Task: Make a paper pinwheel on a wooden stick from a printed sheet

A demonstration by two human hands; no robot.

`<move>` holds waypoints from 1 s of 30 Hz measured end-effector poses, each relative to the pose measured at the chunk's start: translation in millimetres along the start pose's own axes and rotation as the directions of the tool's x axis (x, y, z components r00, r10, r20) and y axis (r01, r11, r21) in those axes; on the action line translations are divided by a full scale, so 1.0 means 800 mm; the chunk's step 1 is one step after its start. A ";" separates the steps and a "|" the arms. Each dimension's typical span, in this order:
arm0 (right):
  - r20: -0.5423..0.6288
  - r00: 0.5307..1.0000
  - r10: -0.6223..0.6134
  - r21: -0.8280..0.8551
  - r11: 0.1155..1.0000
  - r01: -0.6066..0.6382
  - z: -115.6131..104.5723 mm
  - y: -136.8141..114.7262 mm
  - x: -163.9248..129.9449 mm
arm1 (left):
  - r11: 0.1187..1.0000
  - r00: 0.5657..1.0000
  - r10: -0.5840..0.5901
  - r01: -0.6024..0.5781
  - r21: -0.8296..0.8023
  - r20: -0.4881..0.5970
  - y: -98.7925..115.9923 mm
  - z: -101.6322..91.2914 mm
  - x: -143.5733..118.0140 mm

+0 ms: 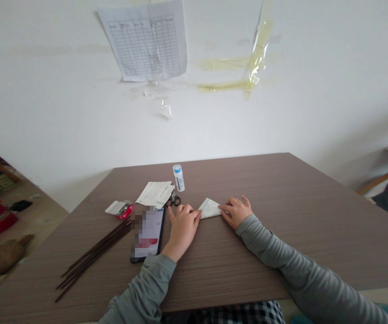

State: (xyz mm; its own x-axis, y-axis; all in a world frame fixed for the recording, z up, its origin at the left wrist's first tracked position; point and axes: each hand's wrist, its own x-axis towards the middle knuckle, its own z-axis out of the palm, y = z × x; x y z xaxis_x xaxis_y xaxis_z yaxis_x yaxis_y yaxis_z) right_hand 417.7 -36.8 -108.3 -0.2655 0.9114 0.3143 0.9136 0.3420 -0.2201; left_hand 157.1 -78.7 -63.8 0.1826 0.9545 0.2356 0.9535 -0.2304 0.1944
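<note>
head view: the folded paper (pixel 210 208) lies on the table (pixel 281 189) between the left hand (pixel 184 223) and the right hand (pixel 237 210). left fingers are closed on its left corner; right thumb and forefinger pinch its right corner, remaining fingers partly spread. the phone (pixel 151 234) lies left of the left hand, the scissors (pixel 173 202) near its far end.

The left hand (pixel 184 223) and right hand (pixel 237 211) held either end of a folded paper triangle (pixel 210 208) on the brown surface (pixel 281 189) — leftward lay a phone (pixel 151 229), dark sticks (pixel 96 247), a small box (pixel 116 208) and scissors (pixel 177 201), with a tube (pixel 178 178) just beyond.
</note>
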 end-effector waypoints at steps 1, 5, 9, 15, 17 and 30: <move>0.000 1.000 -0.001 0.000 1.000 0.001 0.001 0.000 0.000 | 1.000 1.000 0.001 -0.001 -0.002 0.001 0.000 0.000 0.000; -0.034 0.999 0.007 -0.024 1.000 -0.008 0.010 -0.002 0.000 | 1.000 1.000 -0.006 0.006 -0.010 0.018 -0.001 -0.001 0.000; -0.056 0.998 0.012 -0.036 0.999 -0.014 0.016 -0.001 0.000 | 1.000 1.000 0.001 -0.001 -0.017 0.014 -0.001 -0.001 0.000; -0.073 0.997 0.026 -0.043 0.999 -0.029 0.027 -0.002 0.000 | 1.000 1.000 -0.003 0.003 -0.006 0.018 0.002 -0.004 0.001; -0.087 0.995 0.039 -0.055 0.997 -0.044 0.033 -0.004 0.001 | 1.000 1.000 0.005 -0.005 -0.006 0.008 0.003 -0.005 0.005; -0.081 0.996 0.037 -0.068 0.997 -0.043 0.038 -0.001 -0.001 | 0.988 0.986 0.133 -0.124 -0.091 0.103 0.023 -0.005 0.040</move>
State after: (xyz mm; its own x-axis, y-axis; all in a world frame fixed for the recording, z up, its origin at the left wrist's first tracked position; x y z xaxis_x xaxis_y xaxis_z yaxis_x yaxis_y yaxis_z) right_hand 407.8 -30.4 -136.8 -0.2058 0.9021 0.3793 0.9429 0.2865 -0.1698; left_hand 179.8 -53.0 -49.1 0.3319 0.9296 0.1604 0.8977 -0.3635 0.2491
